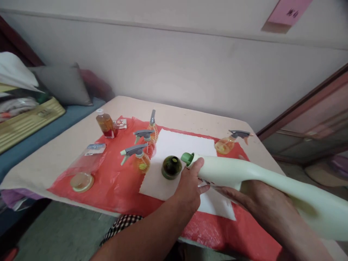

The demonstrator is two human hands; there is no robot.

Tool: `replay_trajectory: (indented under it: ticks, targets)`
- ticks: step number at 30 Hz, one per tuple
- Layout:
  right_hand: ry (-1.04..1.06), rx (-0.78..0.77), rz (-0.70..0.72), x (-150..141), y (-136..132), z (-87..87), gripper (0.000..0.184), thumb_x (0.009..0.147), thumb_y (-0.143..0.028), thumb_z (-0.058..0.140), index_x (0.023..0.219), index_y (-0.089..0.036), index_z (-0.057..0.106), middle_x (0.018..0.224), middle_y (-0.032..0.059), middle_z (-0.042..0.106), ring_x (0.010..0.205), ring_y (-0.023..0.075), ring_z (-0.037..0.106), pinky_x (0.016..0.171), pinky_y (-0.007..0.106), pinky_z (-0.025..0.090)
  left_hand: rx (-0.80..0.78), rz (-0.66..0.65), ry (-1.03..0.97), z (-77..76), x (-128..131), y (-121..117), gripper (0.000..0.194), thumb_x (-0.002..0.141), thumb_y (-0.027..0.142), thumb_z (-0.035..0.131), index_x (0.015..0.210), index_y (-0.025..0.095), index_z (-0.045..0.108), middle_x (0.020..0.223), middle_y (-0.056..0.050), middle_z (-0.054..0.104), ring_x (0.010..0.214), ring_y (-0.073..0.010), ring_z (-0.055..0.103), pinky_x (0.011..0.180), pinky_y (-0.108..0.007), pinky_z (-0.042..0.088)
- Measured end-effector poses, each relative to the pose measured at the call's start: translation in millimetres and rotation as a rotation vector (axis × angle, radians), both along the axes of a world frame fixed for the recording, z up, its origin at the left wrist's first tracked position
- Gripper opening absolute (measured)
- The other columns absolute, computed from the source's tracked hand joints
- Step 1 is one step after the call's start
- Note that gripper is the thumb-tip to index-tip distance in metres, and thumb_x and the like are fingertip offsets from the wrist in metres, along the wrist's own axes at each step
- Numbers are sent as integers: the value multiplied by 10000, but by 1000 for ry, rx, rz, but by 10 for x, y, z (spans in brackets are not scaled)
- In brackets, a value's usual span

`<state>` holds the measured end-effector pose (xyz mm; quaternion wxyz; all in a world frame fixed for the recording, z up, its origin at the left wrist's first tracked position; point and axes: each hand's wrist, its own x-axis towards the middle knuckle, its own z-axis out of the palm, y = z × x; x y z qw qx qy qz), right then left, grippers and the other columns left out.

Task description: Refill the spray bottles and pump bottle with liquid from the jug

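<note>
A long pale green jug (pixel 231 168) lies tilted nearly level across the right side, with a darker green spout (pixel 187 158) at its left end. My left hand (pixel 191 186) is closed around the neck just behind that spout. Underneath the body, my right hand (pixel 252 195) grips the jug, its fingers partly hidden. Just left of the spout, apart from it, a small round dark green bottle (pixel 170 170) with an open top stands on a white sheet (pixel 187 143). I cannot see any liquid flowing.
Several clear spray bottles with grey triggers stand around the sheet, including one at left (pixel 141 163) and one at right (pixel 224 145). Red plastic (pixel 108 181) covers part of the table (pixel 174 112). An amber bottle (pixel 106 125) and a round lid (pixel 81 182) are farther left.
</note>
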<state>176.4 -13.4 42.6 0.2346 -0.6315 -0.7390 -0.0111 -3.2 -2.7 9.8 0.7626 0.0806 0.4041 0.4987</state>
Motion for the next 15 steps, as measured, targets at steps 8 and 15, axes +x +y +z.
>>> replay_trajectory:
  ticks: [8,15]
  targets:
    - [-373,40,64,-19,54,-157,593,800,-795,449,865,-233,626,707,124,662,666,339,619,600,445,466,-130,144,-182,-80,63,-11,514,809,454,673,1263,242,558,1338,-87,606,1173,-257,608,912,-391,533]
    - [-345,84,71,-116,36,-90,634,808,-783,443,1033,-215,615,865,181,670,786,385,618,686,484,461,-167,159,-216,-47,37,4,501,818,419,661,1264,218,556,1376,-93,592,1210,-285,586,959,-435,508]
